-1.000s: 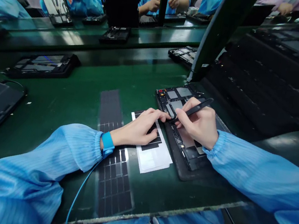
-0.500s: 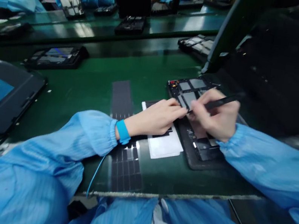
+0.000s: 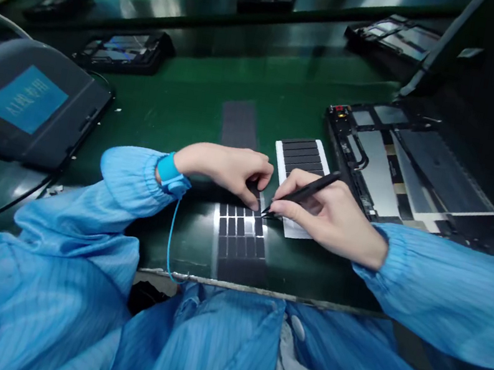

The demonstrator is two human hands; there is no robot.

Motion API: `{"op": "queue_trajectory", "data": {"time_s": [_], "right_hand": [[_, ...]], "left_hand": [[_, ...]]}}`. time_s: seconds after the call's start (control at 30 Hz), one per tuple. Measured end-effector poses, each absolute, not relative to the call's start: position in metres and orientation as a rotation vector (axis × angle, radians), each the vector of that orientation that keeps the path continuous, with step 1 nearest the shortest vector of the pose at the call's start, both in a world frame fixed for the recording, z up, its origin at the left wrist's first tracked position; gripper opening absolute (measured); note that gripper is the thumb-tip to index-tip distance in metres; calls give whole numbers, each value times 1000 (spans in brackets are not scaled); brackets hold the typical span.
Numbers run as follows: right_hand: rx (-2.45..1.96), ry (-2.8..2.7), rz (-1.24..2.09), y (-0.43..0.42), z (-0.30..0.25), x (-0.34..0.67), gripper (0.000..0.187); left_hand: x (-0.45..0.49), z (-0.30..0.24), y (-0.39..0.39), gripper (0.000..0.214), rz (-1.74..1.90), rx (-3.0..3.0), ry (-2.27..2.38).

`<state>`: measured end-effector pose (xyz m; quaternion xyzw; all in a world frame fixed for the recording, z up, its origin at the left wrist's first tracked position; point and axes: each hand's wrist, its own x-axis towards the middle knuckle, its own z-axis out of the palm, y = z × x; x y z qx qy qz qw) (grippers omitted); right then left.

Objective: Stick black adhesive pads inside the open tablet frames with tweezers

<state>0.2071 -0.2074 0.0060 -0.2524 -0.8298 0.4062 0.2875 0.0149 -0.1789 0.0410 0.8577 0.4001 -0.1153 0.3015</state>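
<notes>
Fingers of the right hand [image 3: 333, 218] are closed around a slim black tool [image 3: 315, 189], apparently tweezers, held slantwise like a pen with the tip pointing down and left. The tip is at the right edge of a dark strip [image 3: 241, 247] divided into small rectangles, which lies flat on the green bench. The left hand [image 3: 235, 170] is over the same strip, palm down, fingers curled and thumb near the tool's tip; whether it pinches a piece cannot be told. A blue band [image 3: 173, 176] circles the left wrist, with a thin blue cord [image 3: 171, 235] hanging from it.

Half a second ago, both hands were together at the opened device [image 3: 373, 168] on the right. Now they have moved left, off its inner parts, so the handling appears centred on the strip instead. The device lies open on the bench, its inside facing up, with the right sleeve in front of its near edge.

Between strip and device, partly behind the right hand, is a white sheet [image 3: 318, 148] bearing dark bars. Farther left is a grey case [image 3: 28, 104] with a blue label; beyond it, another opened device [image 3: 125, 51].
</notes>
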Motion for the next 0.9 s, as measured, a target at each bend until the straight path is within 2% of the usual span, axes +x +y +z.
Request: {"op": "queue_trajectory", "data": {"time_s": [0.2,0.4,0.63,0.8,0.9], "right_hand": [[-695,-2171,1050,-211,3,206,10],[-757,-2155,1020,-212,3,204,15],[-692,-2123,1027,-212,-2,203,10],[-718,-1985,1166,-213,13,205,21],[-818,-1887,1086,-198,35,229,29]], "left_hand": [[21,29,-179,33,-351,2207,1145],[20,30,-178,32,-318,2174,1179],[22,33,-178,34,-351,2176,1185],[19,32,-178,34,-352,2211,1157],[15,33,-177,34,-321,2226,1131]]}}
